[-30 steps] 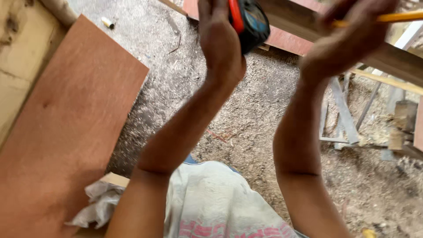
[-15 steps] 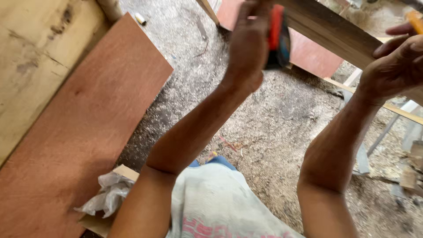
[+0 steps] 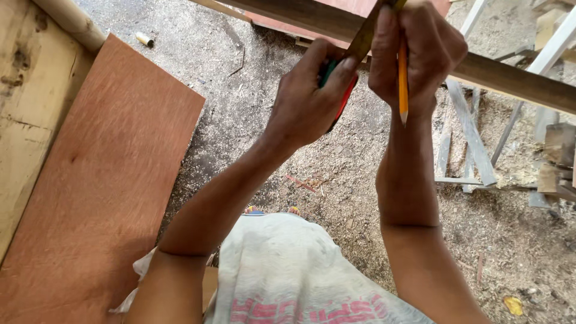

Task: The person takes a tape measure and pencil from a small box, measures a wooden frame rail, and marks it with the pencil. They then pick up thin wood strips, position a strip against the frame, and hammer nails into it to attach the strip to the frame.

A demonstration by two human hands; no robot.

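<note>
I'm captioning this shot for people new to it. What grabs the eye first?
Two raised hands at top centre: the left hand grips a red-and-green tape measure, the right hand holds its yellow blade and a yellow pencil against a wooden beam. A reddish plywood sheet lies left on the sawdust.

Reddish plywood sheet (image 3: pixel 102 198) on sawdust-strewn ground (image 3: pixel 336 174), white frame (image 3: pixel 474 144) at right

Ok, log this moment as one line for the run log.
left hand: grips tape measure | right hand: holds yellow pencil, tip down | wooden beam: behind hands
</note>
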